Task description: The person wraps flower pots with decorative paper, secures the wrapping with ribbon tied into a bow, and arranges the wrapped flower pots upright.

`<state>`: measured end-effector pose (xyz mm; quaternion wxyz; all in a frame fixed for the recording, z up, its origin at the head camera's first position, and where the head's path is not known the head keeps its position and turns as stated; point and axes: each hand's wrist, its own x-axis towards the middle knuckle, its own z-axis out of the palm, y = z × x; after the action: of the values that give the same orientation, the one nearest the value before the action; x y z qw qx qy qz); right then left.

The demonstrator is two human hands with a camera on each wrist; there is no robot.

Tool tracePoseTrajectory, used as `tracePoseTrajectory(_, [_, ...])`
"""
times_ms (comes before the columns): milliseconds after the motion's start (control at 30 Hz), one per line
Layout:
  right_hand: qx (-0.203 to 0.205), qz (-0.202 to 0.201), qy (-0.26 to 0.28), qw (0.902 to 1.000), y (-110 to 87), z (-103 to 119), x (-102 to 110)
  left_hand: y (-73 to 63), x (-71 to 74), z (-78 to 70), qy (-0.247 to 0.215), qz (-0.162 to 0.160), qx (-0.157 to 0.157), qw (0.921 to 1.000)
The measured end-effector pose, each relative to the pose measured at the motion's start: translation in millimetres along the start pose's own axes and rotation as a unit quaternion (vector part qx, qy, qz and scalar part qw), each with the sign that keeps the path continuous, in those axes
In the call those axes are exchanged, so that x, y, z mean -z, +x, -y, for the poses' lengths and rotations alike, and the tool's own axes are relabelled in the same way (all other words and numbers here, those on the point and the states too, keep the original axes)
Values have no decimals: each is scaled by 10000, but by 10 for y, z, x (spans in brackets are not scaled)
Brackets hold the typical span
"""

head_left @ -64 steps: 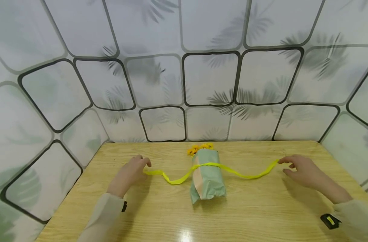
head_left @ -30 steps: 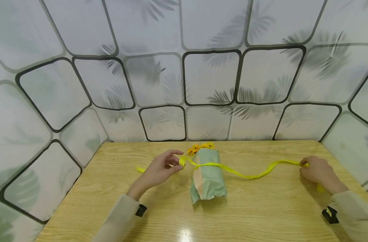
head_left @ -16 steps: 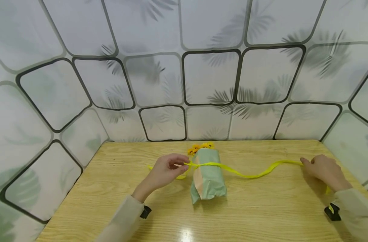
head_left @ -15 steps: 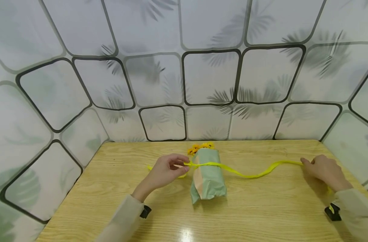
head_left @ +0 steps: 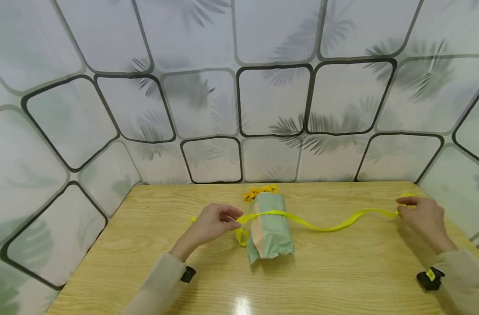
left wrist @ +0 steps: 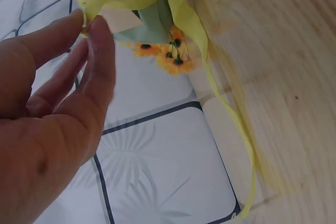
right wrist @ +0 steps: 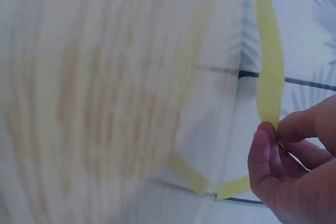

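Note:
A bouquet of orange-yellow flowers (head_left: 260,191), wrapped in pale green and pink paper (head_left: 274,236), lies mid-table with its blooms toward the wall. Across the wrap runs a long yellow ribbon (head_left: 322,229), stretching out to both sides. Left of the bouquet, my left hand (head_left: 211,225) pinches the ribbon between thumb and fingertips; a loose tail (left wrist: 231,114) hangs down in the left wrist view. Far to the right, my right hand (head_left: 424,218) pinches the other length. In the right wrist view, the ribbon (right wrist: 269,51) passes through its fingertips and its end curves below.
The wooden table (head_left: 333,280) carries the bouquet and ribbon. Behind it and along both sides stands a pale wall covering (head_left: 274,105) with leaf prints and dark rounded outlines. A black strap device (head_left: 430,279) sits at the right wrist.
My left hand has moved right toward the bouquet and now pinches the ribbon nearer the wrap. My right hand has slid outward along its length, and the ribbon end there now shows beyond the fingers.

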<state>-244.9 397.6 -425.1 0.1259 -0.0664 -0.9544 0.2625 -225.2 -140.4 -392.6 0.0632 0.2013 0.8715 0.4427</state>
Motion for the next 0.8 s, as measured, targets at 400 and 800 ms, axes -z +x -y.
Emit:
tracePoseTrajectory(400, [774,96,584,9952,-146,388,-185,4,-40,51,833,-549,138,9949])
tracePoseTrajectory(800, [2466,-281,1250,9606,-288,1099,-415,65,-94,-54,-1060,-1116,613,9862])
